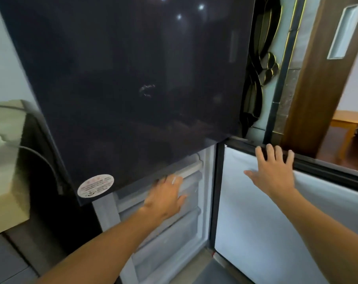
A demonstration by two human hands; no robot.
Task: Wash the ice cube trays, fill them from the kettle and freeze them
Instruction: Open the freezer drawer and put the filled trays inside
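Reaching into the open freezer, with no ice cube trays anywhere in sight.
Laying the left hand (165, 193) on the front of the top freezer drawer (191, 177), just under the closed upper door (133, 78); fingertips blurred beneath that edge, so hooked on the lip or merely pressing, cannot tell. Bracing the right hand (274, 171) flat, fingers splayed wide and holding nothing, against the inner face of the freezer door (276, 232), open to the right. Judging the drawer's long side to run crosswise, straight ahead of the left hand, the nearer one; trays perhaps inside, unseen.
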